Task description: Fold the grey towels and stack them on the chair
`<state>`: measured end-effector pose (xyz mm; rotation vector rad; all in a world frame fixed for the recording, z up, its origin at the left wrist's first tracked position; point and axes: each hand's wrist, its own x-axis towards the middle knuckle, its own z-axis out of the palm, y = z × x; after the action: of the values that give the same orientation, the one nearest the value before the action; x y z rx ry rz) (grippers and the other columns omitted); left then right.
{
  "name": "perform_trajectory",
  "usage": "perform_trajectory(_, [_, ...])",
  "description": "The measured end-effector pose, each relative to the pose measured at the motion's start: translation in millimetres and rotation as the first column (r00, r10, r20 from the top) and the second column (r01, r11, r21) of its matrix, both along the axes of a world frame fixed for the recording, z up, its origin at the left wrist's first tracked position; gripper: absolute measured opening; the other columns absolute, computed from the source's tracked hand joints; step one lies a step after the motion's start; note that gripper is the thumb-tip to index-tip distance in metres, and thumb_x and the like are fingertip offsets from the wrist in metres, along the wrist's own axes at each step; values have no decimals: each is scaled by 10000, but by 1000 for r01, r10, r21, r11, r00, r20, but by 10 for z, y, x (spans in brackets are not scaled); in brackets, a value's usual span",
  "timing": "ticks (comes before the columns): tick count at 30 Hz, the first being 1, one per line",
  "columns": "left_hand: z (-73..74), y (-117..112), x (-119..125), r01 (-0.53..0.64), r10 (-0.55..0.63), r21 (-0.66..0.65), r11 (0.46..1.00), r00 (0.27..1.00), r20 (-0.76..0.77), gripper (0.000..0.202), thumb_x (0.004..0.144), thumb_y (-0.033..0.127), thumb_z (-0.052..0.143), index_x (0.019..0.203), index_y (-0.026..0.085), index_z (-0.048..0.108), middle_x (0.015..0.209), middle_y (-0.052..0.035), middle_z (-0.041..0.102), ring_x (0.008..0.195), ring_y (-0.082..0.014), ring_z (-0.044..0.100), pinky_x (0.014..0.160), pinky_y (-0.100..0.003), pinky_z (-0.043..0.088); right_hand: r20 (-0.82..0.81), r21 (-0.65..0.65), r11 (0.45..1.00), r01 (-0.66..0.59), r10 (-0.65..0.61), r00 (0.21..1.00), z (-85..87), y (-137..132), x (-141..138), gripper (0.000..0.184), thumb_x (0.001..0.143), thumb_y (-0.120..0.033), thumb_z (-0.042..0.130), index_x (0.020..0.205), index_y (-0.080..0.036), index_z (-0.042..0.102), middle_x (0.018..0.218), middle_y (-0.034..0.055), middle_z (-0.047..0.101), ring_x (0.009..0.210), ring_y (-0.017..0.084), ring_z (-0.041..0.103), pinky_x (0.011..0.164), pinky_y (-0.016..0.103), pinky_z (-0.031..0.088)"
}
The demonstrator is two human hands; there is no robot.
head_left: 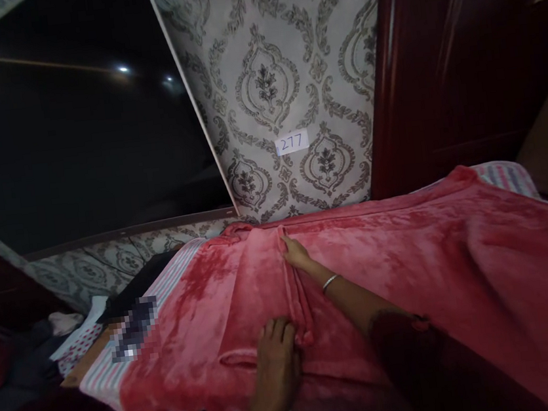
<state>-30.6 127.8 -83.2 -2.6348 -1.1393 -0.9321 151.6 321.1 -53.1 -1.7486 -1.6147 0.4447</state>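
A folded piece of pinkish-red plush cloth (259, 293) lies as a long, layered strip on a spread blanket (383, 252) of the same colour. Whether the strip is separate from the blanket, I cannot tell. At its far end my right hand (296, 253) is closed on the upper corner of the fold, a bracelet round the wrist. My left hand (277, 350) is at the near end, fingers bent together over the cloth's edge; its thumb is hidden. Between both hands runs the strip's right edge, with loose layers showing beside it.
Under the blanket shows a striped sheet (99, 384). A blurred dark object (134, 330) lies on the left side. Clothes (20, 366) are heaped beyond that edge. Behind stand a large dark screen (82, 135), patterned wallpaper (261, 55) with a paper label (292, 142), and a dark red wooden panel (456, 66).
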Motion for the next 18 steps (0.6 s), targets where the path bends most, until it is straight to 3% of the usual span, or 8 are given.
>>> perform_trajectory(4, [-2,20,13,5,-16,154,988,997,71,411,738,1,463,1057,203,625,1092,-79,673,1013,-252,593,852,-397,471,-42,140,990,22,-17,999,65,-45,151,607,830,-71,450,1422,-191,513,1256,87,651,1098,184,622,950,278,481])
perform_trajectory(7, [-83,-17,99,63,-83,214,975,993,89,398,759,23,467,1077,205,621,1123,-94,674,1045,-259,599,866,-404,481,-106,211,971,117,-96,990,-72,-206,431,665,786,-78,487,1441,-194,477,1337,93,600,1186,192,573,1020,303,447])
perform_trajectory(10, [-204,-85,212,152,-164,187,970,985,53,339,758,26,467,1009,197,619,1083,-101,685,992,-251,618,845,-399,509,-191,114,970,214,-190,963,-277,-353,683,648,772,-122,536,1418,-149,490,1148,105,692,1031,219,653,916,320,509])
perform_trajectory(13, [-291,-142,271,159,-169,155,975,984,51,387,717,3,457,1019,189,612,1086,-107,686,988,-257,622,855,-423,524,-203,39,972,232,-219,954,-367,-355,792,611,835,-206,541,1437,-135,466,982,87,730,870,221,693,796,312,541])
perform_trajectory(18, [-277,-172,228,156,-160,127,980,987,25,448,661,1,458,1040,186,608,1118,-107,681,1027,-265,621,868,-440,541,-212,49,972,232,-217,953,-272,-113,734,657,841,-304,623,1458,-163,446,1198,132,693,1058,261,670,899,345,519])
